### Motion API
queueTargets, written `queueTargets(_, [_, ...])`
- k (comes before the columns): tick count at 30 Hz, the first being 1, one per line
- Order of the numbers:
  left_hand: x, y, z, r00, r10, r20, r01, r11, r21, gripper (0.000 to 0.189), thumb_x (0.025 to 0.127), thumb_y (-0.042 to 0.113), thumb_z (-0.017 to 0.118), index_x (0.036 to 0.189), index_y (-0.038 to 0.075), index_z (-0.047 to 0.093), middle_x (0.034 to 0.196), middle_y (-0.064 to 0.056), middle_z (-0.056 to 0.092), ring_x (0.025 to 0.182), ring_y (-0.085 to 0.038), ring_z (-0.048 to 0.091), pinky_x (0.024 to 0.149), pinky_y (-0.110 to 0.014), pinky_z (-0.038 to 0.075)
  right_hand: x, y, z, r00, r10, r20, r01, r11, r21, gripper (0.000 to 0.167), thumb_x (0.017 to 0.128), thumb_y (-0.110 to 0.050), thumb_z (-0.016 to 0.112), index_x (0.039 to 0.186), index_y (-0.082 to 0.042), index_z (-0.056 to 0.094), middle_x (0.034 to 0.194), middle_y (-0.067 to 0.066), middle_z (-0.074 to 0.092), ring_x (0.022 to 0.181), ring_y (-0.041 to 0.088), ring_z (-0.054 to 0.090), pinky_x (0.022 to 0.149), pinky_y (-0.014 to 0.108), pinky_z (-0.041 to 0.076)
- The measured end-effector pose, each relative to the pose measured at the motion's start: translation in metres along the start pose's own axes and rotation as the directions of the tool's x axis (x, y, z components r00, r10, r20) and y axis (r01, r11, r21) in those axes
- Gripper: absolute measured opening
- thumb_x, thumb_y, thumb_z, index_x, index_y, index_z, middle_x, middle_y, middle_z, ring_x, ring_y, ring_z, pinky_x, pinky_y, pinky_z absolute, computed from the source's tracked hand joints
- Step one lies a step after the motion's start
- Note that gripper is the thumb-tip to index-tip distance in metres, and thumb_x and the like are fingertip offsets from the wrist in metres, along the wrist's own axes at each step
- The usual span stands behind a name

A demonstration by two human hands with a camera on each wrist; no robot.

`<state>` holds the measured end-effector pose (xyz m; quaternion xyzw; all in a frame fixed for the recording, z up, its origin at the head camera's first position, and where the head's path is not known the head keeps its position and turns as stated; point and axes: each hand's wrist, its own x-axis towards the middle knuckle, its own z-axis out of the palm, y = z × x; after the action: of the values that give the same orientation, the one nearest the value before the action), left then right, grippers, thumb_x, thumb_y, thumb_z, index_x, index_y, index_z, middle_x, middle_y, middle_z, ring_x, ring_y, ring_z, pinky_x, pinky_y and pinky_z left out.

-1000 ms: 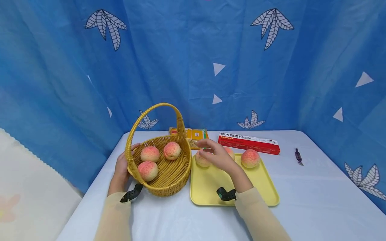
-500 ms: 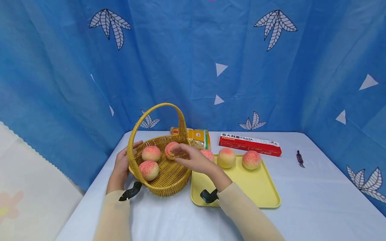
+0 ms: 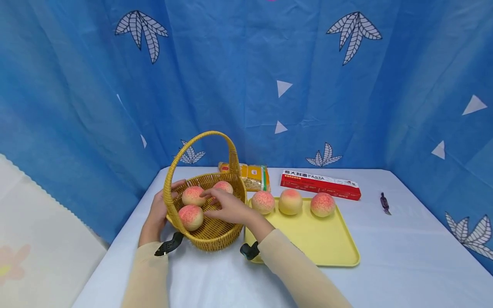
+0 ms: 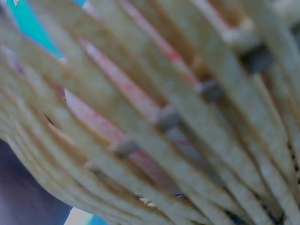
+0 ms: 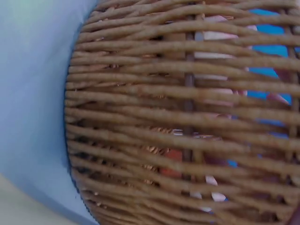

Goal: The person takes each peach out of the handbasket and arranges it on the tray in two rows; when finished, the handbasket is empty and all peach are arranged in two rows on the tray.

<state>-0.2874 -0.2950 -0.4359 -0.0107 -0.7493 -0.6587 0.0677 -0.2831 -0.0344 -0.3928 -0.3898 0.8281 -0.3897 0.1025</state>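
Observation:
A yellow woven basket point(image 3: 212, 244) with a tall arched handle holds three peaches. One peach point(image 3: 194, 196) lies at the left wall, another peach point(image 3: 190, 218) in front of it, and the third peach point(image 3: 224, 187) toward the back right. My left hand point(image 3: 157, 210) holds the basket's left side, fingers along the rim. Reaching over the right rim, my right hand point(image 3: 229, 208) has fingers and thumb spread apart, the fingertips close to the two left peaches. Both wrist views are filled by the basket's weave point(image 4: 154, 117), with pink patches behind the slats.
Right of the basket lies a yellow tray point(image 3: 327, 248) with three more peaches point(image 3: 290, 202) along its back edge. Behind stand a red pasta box point(image 3: 319, 186) and an orange pasta bag point(image 3: 252, 177). A small dark wrapped item point(image 3: 384, 203) lies at the right.
My right hand has moved left from above the tray's leftmost peach, past the basket's right peach, to the two left peaches. The left hand stays at the basket's side.

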Motion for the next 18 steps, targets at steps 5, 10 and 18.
queueTargets(5, [0.000, 0.002, -0.001, 1.000, -0.011, -0.004, 0.011, 1.000, 0.005, 0.050, 0.099, 0.005, 0.041, 0.148, 0.009, 0.048, 0.158, -0.012, 0.041, 0.152, -0.027, 0.025, 0.124, -0.055, 0.012, 0.007, -0.005, 0.007, 0.999, -0.007, 0.046, 0.012, 0.994, -0.105, 0.056, 0.095, -0.034, 0.067, 0.145, -0.021, 0.048, 0.146, -0.002, 0.054, 0.133, 0.020, 0.053, 0.108, 0.033, 0.047])
queueTargets(10, [0.000, 0.000, 0.001, 1.000, 0.011, 0.001, -0.011, 1.000, 0.006, 0.050, 0.098, 0.004, 0.041, 0.147, 0.006, 0.049, 0.157, -0.014, 0.041, 0.151, -0.028, 0.026, 0.124, -0.055, 0.012, 0.012, -0.006, 0.016, 0.997, -0.013, 0.070, 0.020, 0.995, -0.099, 0.058, 0.094, -0.034, 0.068, 0.147, -0.019, 0.047, 0.145, -0.002, 0.055, 0.131, 0.017, 0.054, 0.106, 0.031, 0.048])
queueTargets(18, [0.000, -0.002, 0.000, 1.000, 0.022, 0.007, -0.022, 1.000, 0.023, 0.047, 0.100, 0.008, 0.044, 0.146, 0.008, 0.050, 0.158, -0.011, 0.041, 0.153, -0.028, 0.024, 0.124, -0.058, 0.009, 0.016, -0.005, 0.023, 0.992, -0.007, 0.123, 0.034, 0.976, -0.216, 0.065, 0.094, -0.043, 0.066, 0.152, -0.021, 0.043, 0.151, -0.004, 0.050, 0.136, 0.012, 0.049, 0.110, 0.028, 0.044])
